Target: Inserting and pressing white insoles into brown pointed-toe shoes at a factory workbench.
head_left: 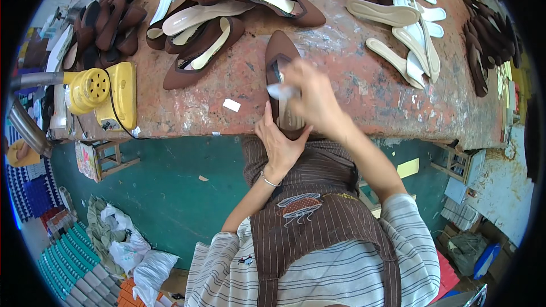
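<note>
A brown pointed flat shoe [278,44] lies on the worn reddish worktable [216,115] near its front edge, toe pointing away from me. My left hand [280,146] grips its heel end, with fingers along the left side and thumb at the right. A beige insole [290,118] shows inside the heel part. Over the shoe's opening is my right hand [314,92], smeared by motion, its fingers closed on a small whitish piece [280,91]. Whether that piece is paper, film or cloth I cannot tell. The right hand covers part of the shoe's middle.
Brown shoes [207,51] are heaped at the back, with more brown shoes [105,25] at the far left. Beige and white insoles [382,14] lie at the back right. A yellow lamp-like device [94,92] stands at left. A small white tag [231,104] lies left of my hands.
</note>
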`<action>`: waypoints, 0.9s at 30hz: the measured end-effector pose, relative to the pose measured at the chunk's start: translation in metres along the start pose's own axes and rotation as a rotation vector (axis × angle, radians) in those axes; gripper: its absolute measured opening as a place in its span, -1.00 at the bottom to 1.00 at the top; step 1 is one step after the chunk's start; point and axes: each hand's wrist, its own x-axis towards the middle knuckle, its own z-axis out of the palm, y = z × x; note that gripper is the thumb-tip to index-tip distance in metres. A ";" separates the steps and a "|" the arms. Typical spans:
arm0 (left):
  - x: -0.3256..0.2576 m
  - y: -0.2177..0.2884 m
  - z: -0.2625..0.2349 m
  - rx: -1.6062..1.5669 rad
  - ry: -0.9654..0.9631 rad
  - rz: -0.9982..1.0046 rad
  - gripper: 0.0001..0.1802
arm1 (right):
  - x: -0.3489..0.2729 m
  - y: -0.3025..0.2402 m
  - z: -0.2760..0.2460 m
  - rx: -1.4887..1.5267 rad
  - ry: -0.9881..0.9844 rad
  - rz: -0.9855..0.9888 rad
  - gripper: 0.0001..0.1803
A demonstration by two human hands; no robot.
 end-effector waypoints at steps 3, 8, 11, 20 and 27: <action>0.000 -0.019 0.020 0.053 0.121 0.074 0.31 | -0.064 0.023 0.036 -0.263 0.076 -0.069 -0.61; -0.002 -0.016 0.022 0.022 0.031 0.002 0.33 | 0.001 0.042 0.050 -0.549 0.296 -0.207 -0.60; -0.002 -0.022 0.025 0.047 0.032 -0.019 0.31 | 0.054 0.023 0.036 -0.660 -0.322 0.203 -0.52; -0.001 -0.015 0.026 0.081 0.010 0.000 0.29 | 0.036 0.062 0.066 -0.749 0.005 0.044 -0.68; -0.007 -0.020 0.023 0.097 0.016 0.027 0.24 | 0.014 0.036 0.067 -0.766 0.107 -0.031 -0.39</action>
